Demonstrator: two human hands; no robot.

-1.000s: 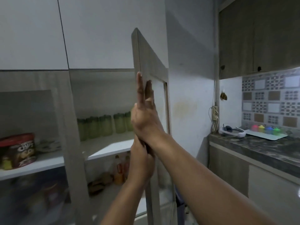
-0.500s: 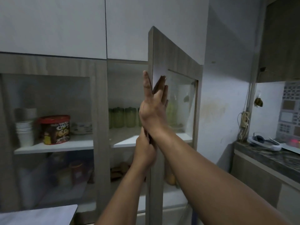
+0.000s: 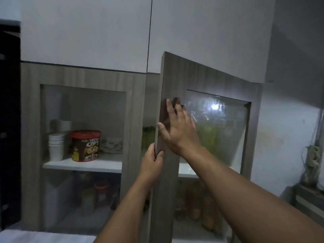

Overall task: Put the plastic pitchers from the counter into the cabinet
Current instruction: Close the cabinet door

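Note:
The wood-framed cabinet door [image 3: 201, 79] with a glass pane stands a little ajar on the right half of the cabinet. My right hand [image 3: 178, 130] lies flat with straight fingers against the door's front, thumb at its free edge. Below it my left hand [image 3: 152, 160] grips that free edge, fingers curled round it. Green pitchers [image 3: 212, 139] show blurred through the glass on the white shelf [image 3: 185, 170]; a strip of green pitcher [image 3: 148, 139] also shows in the gap beside the door.
Behind the closed left glass door [image 3: 84, 130] stand a brown cereal tub [image 3: 85, 145], stacked white cups [image 3: 56, 146] and a patterned bowl [image 3: 112, 145]. Jars sit blurred on the lower shelves. White upper doors [image 3: 87, 32] hang above. A counter corner [image 3: 308, 197] is at the right.
The door has swung toward the cabinet, the gap now narrow. My right hand has gone from its edge to flat on its front. The view has turned left.

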